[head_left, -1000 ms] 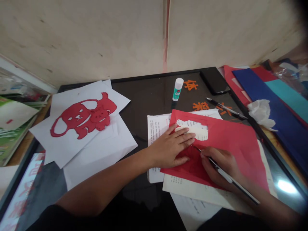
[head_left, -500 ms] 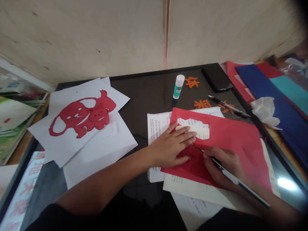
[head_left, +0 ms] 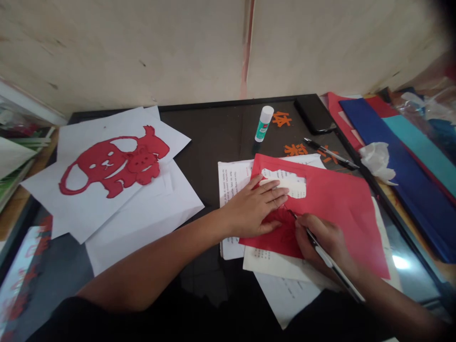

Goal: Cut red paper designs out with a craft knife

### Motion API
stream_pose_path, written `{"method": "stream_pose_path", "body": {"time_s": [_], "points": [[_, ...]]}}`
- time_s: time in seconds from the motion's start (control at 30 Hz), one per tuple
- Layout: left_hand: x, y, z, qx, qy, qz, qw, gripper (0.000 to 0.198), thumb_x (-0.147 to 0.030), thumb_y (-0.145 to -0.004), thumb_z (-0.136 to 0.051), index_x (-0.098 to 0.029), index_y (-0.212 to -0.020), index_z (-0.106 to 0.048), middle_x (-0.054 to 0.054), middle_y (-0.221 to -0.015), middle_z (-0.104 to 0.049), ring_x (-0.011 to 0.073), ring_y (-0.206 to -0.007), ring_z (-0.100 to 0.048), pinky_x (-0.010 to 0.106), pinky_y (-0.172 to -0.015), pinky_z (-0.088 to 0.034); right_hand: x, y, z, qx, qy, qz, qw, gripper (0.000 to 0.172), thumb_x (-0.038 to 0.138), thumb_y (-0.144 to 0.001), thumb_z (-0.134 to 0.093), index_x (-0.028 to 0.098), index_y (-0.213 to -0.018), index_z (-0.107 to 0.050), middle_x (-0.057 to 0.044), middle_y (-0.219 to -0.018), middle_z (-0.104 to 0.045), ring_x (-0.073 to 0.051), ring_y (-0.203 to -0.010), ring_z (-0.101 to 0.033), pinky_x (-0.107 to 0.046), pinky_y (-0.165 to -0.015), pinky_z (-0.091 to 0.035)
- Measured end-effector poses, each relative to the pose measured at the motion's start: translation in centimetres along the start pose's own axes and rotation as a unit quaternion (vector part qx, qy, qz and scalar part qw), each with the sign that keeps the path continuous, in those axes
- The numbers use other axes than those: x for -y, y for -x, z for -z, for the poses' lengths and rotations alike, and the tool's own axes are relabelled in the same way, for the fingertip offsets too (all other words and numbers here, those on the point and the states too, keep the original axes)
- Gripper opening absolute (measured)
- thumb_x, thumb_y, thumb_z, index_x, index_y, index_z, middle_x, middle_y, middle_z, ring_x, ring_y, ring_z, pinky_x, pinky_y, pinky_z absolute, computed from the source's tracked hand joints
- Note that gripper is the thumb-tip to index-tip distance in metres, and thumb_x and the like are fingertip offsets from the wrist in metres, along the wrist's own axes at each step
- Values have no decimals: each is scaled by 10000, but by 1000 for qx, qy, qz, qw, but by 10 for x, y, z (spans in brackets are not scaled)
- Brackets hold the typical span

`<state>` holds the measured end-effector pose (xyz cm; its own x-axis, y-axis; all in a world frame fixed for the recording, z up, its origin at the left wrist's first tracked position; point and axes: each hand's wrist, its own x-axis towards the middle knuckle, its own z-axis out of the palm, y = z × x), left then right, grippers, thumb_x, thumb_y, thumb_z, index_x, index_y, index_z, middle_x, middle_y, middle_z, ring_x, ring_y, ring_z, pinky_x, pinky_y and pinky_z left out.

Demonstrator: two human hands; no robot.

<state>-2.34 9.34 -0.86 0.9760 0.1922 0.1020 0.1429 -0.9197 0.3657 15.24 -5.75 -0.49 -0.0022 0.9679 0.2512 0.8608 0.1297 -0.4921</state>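
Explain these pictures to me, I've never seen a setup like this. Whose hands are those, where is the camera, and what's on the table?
There is no machine here. These are a person's own two bare hands, seen from one camera worn on the head, looking forward and down. The left hand lies flat on a red paper sheet, which has a hole cut in it. The right hand holds a slim craft knife with its tip on the red sheet. Also on the dark table are a red animal paper-cut on white paper, a glue stick, orange cut-out characters, a phone and a pen.
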Motion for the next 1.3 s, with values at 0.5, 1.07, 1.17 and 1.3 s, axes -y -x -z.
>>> {"method": "stream_pose_path", "body": {"time_s": [0.5, 1.07, 1.17, 1.3], "points": [[0, 0, 2, 4, -8, -2, 1000, 594, -496, -974, -484, -177, -1470, -415, 46, -1569, -359, 252, -1485, -232, 476, -1229, -22, 5, -4, 8, -14, -65, -91, 994, 143, 164, -851, -539, 227, -732, -493, 58, -514, -487, -93, -396, -425, -229, -404, -349], [-1, -1, 1, 2, -18, 2, 1000, 591, -488, -978, -471, -156, -1465, -424, 46, -1563, -371, 262, -1472, -253, 484, -1223, -41, 38, -1, -11, -110, -28, -222, 968, 131, 202, -832, -549, 232, -720, -488, 54, -498, -507, -87, -390, -419, -217, -409, -347], [-1, -1, 2, 1, -16, 4, 1000, 586, -493, -978, -471, -170, -1465, -424, 38, -1567, -364, 257, -1475, -247, 475, -1223, -42, 39, 2, -12, -113, -24, -215, 970, 132, 200, -831, -554, 231, -721, -489, 56, -486, -496, -86, -382, -417, -218, -405, -346], [-1, -2, 2, 9, -17, 5, 1000, 569, -491, -988, -452, -179, -1462, -427, 36, -1574, -348, 254, -1478, -241, 465, -1221, -21, 38, 5, -12, -117, -18, -200, 973, 141, 203, -833, -565, 231, -722, -484, 51, -490, -508, -89, -381, -422, -219, -404, -355]]}}
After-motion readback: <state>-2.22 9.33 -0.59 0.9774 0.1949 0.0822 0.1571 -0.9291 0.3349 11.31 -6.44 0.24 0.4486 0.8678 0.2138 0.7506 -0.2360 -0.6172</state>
